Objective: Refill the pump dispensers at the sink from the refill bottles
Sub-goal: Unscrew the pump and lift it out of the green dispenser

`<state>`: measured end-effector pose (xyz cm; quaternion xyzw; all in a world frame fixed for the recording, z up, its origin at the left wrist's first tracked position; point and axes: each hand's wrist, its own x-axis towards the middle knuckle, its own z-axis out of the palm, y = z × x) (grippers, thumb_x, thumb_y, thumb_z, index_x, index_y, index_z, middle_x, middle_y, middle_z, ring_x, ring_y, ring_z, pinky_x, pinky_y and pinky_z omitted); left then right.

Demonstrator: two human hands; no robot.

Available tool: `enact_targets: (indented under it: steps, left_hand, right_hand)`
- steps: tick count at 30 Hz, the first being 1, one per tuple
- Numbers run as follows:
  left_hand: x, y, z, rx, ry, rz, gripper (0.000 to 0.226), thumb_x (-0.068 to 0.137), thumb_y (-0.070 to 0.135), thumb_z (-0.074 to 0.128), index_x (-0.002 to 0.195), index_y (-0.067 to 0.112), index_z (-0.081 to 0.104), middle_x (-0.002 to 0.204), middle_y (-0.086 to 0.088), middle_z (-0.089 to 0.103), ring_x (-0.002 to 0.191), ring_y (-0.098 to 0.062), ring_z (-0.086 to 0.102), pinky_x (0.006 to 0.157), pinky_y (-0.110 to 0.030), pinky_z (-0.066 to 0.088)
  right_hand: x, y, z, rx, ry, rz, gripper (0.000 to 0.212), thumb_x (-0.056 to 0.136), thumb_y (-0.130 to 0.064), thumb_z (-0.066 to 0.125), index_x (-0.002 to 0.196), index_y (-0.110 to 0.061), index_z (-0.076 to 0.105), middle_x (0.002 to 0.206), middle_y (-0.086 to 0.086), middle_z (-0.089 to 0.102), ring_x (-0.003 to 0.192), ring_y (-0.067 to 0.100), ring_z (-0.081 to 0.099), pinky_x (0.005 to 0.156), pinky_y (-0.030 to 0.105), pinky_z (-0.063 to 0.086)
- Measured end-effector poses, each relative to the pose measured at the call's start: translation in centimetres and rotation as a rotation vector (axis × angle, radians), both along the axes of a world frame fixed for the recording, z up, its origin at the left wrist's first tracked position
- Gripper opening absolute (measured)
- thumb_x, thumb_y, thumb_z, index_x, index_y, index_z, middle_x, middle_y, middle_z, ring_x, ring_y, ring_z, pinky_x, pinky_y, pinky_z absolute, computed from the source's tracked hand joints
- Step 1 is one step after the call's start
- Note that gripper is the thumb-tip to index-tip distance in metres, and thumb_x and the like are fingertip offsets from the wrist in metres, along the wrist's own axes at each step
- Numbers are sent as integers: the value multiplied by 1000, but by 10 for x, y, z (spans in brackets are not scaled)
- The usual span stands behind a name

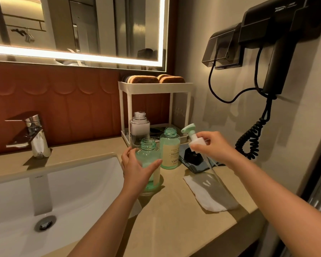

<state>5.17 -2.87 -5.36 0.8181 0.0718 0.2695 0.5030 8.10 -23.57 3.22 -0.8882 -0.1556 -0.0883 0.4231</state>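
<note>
A clear green dispenser bottle (148, 153) stands uncapped on the beige counter (174, 210) right of the sink, and my left hand (137, 167) grips its body. My right hand (209, 143) holds a white pump head with a green nozzle (191, 135) in the air to the right, its clear dip tube hanging down. Behind stands a second open green bottle (170, 151) with a pale label, filled with yellowish liquid. A clear bottle (139, 127) holding white liquid stands uncapped further back by the rack.
A white sink basin (44, 191) with a chrome tap (33, 134) lies to the left. A white two-tier rack (154, 86) carries folded brown towels. A white cloth (209, 193) lies on the counter; dark items (193, 156) sit behind it. A black hairdryer (278, 43) hangs on the right wall.
</note>
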Motion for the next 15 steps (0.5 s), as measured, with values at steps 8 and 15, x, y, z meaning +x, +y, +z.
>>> enact_targets:
  steps: [8,15]
  left_hand:
    - [13,6,-2,-22,-10,-30,89,73,42,73,142,13,25,147,-4,24,133,-23,31,106,-37,34]
    - [22,11,-5,-71,4,-42,90,70,46,74,140,17,25,141,-6,38,126,-25,42,102,-47,41]
  right_hand:
    - [26,22,-37,-780,-92,113,27,80,-19,64,107,-16,61,101,6,62,95,24,54,77,38,48]
    - [36,29,-53,-742,-34,148,40,82,-20,65,121,-20,57,119,3,58,106,22,52,86,33,46]
